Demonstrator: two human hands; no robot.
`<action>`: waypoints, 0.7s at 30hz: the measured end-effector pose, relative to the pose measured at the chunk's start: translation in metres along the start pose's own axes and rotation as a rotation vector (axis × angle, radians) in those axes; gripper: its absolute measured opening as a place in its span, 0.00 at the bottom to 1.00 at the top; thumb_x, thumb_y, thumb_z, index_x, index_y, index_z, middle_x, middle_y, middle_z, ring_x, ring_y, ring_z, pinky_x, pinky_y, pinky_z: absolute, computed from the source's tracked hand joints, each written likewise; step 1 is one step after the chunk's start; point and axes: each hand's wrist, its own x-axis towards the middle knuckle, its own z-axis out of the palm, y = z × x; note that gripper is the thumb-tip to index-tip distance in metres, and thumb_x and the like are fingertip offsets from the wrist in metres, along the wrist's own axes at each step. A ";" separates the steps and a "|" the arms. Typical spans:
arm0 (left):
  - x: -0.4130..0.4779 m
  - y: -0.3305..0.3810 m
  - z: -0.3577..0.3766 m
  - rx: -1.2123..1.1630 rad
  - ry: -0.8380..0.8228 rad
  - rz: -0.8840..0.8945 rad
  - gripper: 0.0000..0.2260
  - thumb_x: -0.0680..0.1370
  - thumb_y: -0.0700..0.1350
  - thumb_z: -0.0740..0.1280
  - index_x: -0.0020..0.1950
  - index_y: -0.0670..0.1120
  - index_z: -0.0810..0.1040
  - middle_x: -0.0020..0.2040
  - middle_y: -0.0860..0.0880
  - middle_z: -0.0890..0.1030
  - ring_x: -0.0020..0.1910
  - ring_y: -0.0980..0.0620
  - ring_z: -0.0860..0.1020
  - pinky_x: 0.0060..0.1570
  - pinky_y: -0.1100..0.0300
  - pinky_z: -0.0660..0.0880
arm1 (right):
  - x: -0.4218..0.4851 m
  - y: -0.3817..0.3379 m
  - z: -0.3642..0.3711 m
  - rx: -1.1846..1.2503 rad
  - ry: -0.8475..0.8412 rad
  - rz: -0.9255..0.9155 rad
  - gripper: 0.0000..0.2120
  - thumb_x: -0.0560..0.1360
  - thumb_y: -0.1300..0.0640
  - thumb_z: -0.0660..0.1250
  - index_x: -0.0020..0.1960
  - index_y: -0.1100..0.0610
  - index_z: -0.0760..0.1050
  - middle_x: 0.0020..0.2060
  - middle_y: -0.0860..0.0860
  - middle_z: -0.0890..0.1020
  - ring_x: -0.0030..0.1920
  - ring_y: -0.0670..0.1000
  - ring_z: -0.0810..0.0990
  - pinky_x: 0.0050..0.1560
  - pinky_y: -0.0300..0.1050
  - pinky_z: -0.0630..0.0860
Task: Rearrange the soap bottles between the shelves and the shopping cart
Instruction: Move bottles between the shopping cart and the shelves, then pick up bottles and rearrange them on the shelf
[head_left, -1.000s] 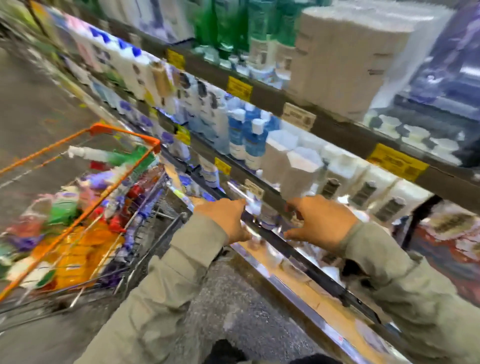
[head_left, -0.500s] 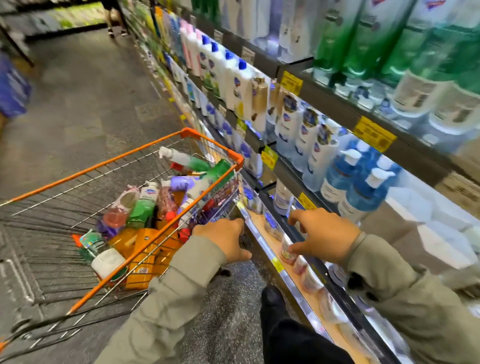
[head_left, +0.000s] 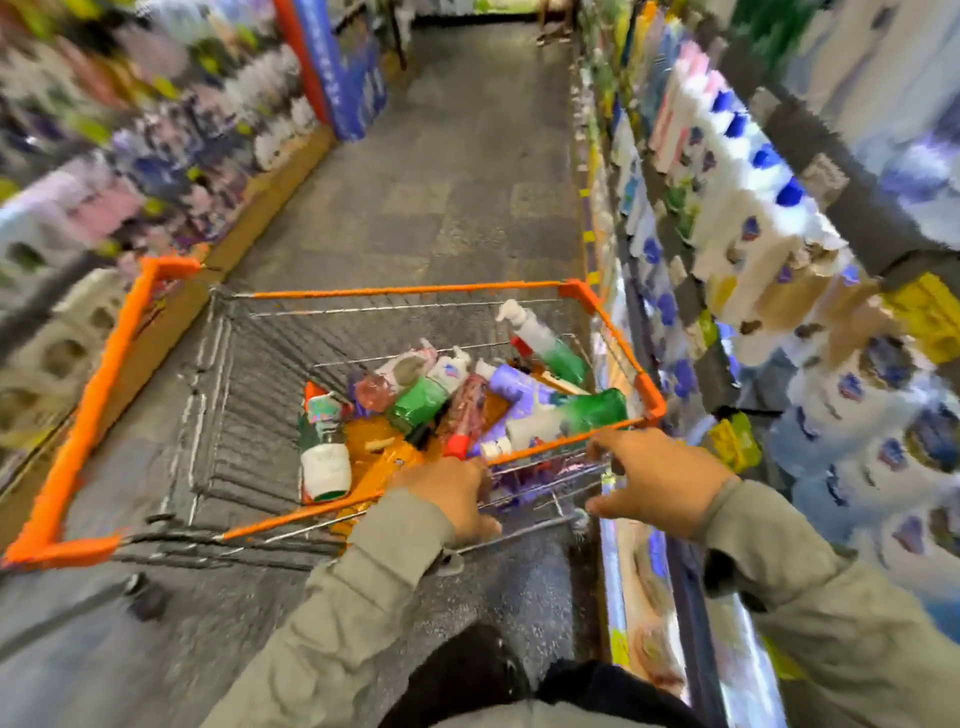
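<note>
The wire shopping cart (head_left: 93, 395) with an orange rim stands in the aisle in front of me. Several soap bottles (head_left: 431, 400) lie piled in its near right corner: green, purple, pink, orange and white ones, and a pump bottle (head_left: 540, 338) leaning on the right side. My left hand (head_left: 452, 499) is curled against the cart's near side wires and seems to grip them. My right hand (head_left: 654, 478) is spread beside the cart's near right corner, its fingertips at the orange rim, holding nothing. Blurred white soap bottles with blue caps (head_left: 727, 218) fill the shelves on the right.
Shelving runs along both sides of the grey-floored aisle (head_left: 457, 182). The right shelf's low edge (head_left: 623, 571) is close to the cart and my right arm. A blue display (head_left: 353, 67) stands at the far left. The picture is motion-blurred.
My view has swung left from the right shelf to the cart and aisle. Both hands have left the shelf edge and come to the cart's near side.
</note>
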 end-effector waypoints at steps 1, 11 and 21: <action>0.001 -0.005 0.000 -0.027 -0.007 -0.028 0.25 0.75 0.58 0.66 0.68 0.48 0.67 0.65 0.45 0.73 0.64 0.44 0.73 0.58 0.54 0.70 | 0.012 -0.002 -0.001 -0.009 -0.008 -0.030 0.27 0.72 0.43 0.70 0.66 0.49 0.66 0.60 0.52 0.75 0.61 0.54 0.74 0.58 0.47 0.71; 0.042 -0.084 -0.014 -0.189 -0.046 -0.266 0.26 0.75 0.61 0.65 0.69 0.52 0.66 0.66 0.49 0.73 0.65 0.47 0.72 0.60 0.53 0.68 | 0.134 -0.044 -0.007 -0.036 -0.145 -0.212 0.24 0.71 0.44 0.70 0.62 0.51 0.69 0.56 0.51 0.76 0.59 0.53 0.75 0.55 0.44 0.72; 0.168 -0.176 -0.042 -0.288 -0.042 -0.311 0.26 0.74 0.59 0.67 0.67 0.49 0.67 0.65 0.44 0.74 0.64 0.44 0.72 0.60 0.51 0.71 | 0.286 -0.057 0.001 -0.004 -0.228 -0.153 0.25 0.70 0.42 0.67 0.62 0.53 0.69 0.56 0.53 0.79 0.56 0.55 0.78 0.53 0.48 0.75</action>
